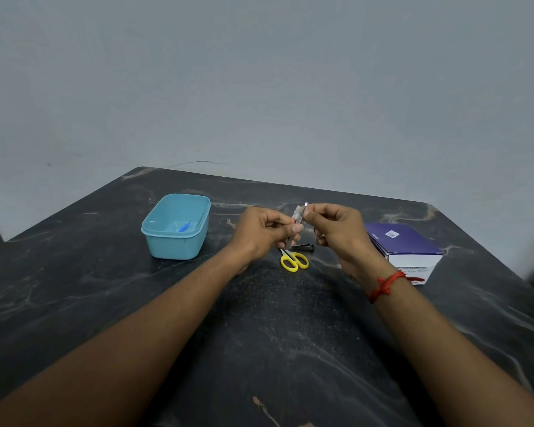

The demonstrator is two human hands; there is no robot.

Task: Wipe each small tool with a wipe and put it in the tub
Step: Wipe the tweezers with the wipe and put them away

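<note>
One light-blue tub (174,248), open-topped, stands on the dark marbled counter (74,288). One small blue tool (184,227) lies on the tub's floor.

Right of the tub, raised above the counter: the left hand (264,234), its fingers curled round the lower end of a slim metal tool (298,222). The tool stands roughly upright with a slight tilt, outside the tub and clear of the counter.

Further right of the tub: the right hand (336,229), thumb and forefinger pinching a small pale wipe (298,211) against the tool's upper end, the other fingers loosely curled. One red thread (384,285) is tied round this wrist.

On the counter right of the tub, under the two hands: one pair of yellow-handled scissors (294,261), handles toward the person. One small dark tool (303,248) lies just beside the blades; its kind cannot be made out.

Farthest right, well apart from the tub: one purple-and-white box (404,248), resting on the counter.
</note>
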